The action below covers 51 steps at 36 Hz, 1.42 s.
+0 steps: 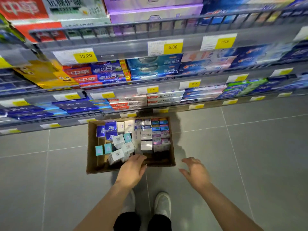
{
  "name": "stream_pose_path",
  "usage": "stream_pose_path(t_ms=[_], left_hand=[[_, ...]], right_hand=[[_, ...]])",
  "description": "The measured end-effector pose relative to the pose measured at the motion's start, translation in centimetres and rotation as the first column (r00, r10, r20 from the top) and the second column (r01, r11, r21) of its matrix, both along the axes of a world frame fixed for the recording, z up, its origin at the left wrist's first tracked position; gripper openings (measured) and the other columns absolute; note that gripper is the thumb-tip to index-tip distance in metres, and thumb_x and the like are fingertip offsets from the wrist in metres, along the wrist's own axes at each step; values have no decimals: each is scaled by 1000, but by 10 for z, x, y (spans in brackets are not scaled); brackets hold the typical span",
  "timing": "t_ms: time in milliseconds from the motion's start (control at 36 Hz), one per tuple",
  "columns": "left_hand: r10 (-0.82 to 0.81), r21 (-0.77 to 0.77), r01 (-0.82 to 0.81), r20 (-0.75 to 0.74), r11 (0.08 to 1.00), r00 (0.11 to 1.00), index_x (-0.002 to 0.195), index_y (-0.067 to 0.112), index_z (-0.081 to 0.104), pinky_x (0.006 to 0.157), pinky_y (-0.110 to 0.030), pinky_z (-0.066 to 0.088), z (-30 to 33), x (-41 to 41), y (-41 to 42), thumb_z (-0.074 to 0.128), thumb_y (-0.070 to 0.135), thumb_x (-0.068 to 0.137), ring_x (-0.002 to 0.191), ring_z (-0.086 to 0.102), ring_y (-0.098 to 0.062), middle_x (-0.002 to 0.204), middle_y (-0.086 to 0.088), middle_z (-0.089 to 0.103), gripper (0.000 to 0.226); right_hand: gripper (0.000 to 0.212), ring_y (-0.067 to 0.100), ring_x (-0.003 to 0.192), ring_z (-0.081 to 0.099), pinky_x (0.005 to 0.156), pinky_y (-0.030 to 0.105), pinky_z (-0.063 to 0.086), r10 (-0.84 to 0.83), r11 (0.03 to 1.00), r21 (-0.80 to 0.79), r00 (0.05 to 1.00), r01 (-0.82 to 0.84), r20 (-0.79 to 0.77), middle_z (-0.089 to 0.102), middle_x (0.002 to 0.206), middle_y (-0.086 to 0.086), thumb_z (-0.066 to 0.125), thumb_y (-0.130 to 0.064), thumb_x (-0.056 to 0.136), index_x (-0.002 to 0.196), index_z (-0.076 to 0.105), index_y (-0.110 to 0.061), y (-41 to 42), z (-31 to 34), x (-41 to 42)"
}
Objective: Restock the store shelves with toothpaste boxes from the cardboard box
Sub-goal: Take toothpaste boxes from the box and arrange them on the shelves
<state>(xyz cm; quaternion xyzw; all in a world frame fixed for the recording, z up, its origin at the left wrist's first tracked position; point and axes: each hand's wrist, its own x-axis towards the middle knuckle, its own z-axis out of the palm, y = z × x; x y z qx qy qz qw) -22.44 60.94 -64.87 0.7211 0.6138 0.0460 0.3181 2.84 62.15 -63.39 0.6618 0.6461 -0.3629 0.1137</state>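
- The cardboard box (93, 147) sits on the grey tiled floor (250, 155), pushed up against the foot of the store shelves (150, 82). In that spot a person can probably lift stock straight from it onto the racks.
- The toothpaste boxes (146, 139) stand packed on end along the far edge and the right side of the cardboard box, so their small end flaps face up and their long axes run down into the carton.
- Near the left and near edges the packing is looser. There several pale boxes (118, 140) lean at slants, their tops tipped toward the near-left corner.
- The left hand (133, 170) reaches over the near edge of the cardboard box, with its fingers curled down among the loose boxes. Whether they are clamped on one cannot be told, since the fingertips are hidden.
- The right hand (195, 172) hovers over the floor just beside the near-right corner of the cardboard box. Its fingers are spread and relaxed and hold nothing, and it seems ready to steady the carton or take a second pack.
- On the shelves the stocked packs lie flat with their long axes along the shelf edge and their printed faces outward, behind yellow price tags (172, 47).
- The person's white shoes (162, 204) stand on the floor just short of the cardboard box.
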Motion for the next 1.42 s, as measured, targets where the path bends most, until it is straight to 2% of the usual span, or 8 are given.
stream_pose_path(t_ms=[56,222,417,556,722,833,1083,1417], left_hand=[[6,-9,-6,4,1000,1000,97,15,68,54,-25,52,2,7,-1,61,27,72,77,68,-21,90,-2,68,28],[-9,-150,6,-21,989,1000,137,19,43,95,-31,40,-1,16,13,44,31,95,125,43,-18,137,0,45,44],[1,-225,-15,-64,974,998,142,24,33,101,-24,35,5,12,15,45,33,95,132,35,-11,142,4,39,48],[-2,-260,-2,-13,966,1000,144,23,30,104,-29,37,-26,32,27,47,31,95,132,36,-15,146,2,36,52],[-95,-222,83,-44,972,994,150,12,5,116,-26,15,-87,70,42,36,26,100,144,8,-16,158,-3,2,61],[-163,-176,126,-208,976,965,147,3,-10,118,-35,-4,-130,83,46,30,30,100,144,-12,-24,156,-11,-12,67],[-82,-137,60,-159,989,984,150,12,3,109,-33,29,-149,82,32,43,6,91,144,5,-18,157,-5,4,71],[61,-77,-84,-271,993,961,137,11,30,91,-27,45,-157,97,45,51,4,89,123,34,-20,134,-7,33,53]], right_hand=[[43,17,123,44,101,24,31,6,1000,-15,1000,-6,15,52,131,0,55,-34,91,131,50,-20,2,1,3],[46,19,121,46,100,26,32,49,998,39,999,-49,11,53,131,1,56,-35,90,131,49,-17,20,0,-6],[44,17,128,39,105,27,26,152,987,40,986,-156,72,45,137,-3,49,-38,93,133,43,-21,38,19,-15],[50,14,139,21,116,39,3,239,968,31,953,-249,184,30,147,-6,45,-41,95,141,32,-27,57,-10,-23],[59,23,141,22,113,50,15,285,924,190,928,-333,242,25,153,3,64,-36,84,137,40,-32,65,-75,-36],[62,25,145,-2,114,51,-1,219,959,139,954,-249,203,-2,158,2,51,-26,92,145,20,-35,71,-117,-40],[52,25,144,3,116,49,12,191,978,39,955,-204,226,8,155,3,63,-20,84,129,39,-29,62,-138,-39],[37,19,132,29,108,37,29,146,976,134,970,-174,196,27,147,-1,62,-27,84,119,52,-29,53,-149,-36]])
